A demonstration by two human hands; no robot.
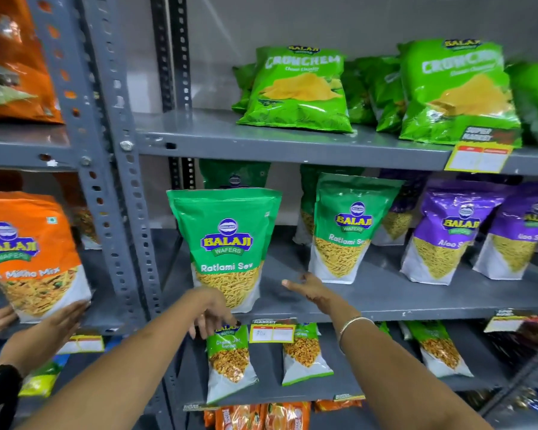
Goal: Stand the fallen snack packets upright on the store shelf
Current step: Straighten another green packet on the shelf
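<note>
The green Ratlami Sev pouch (227,246) stands upright at the front edge of the middle shelf (385,301), just right of the grey slotted upright (128,212). The left hand (210,311) hangs below its base with fingers loosely spread and drooping, gripping nothing; the right hand (308,288) is open beside its lower right corner, apart from it, fingers extended. Judging by the look, the pouch is light and soft-walled with slick film — its filled, gusseted bottom carries the weight, so steadying it low at both sides should suit it better than pinching the floppy top seal.
</note>
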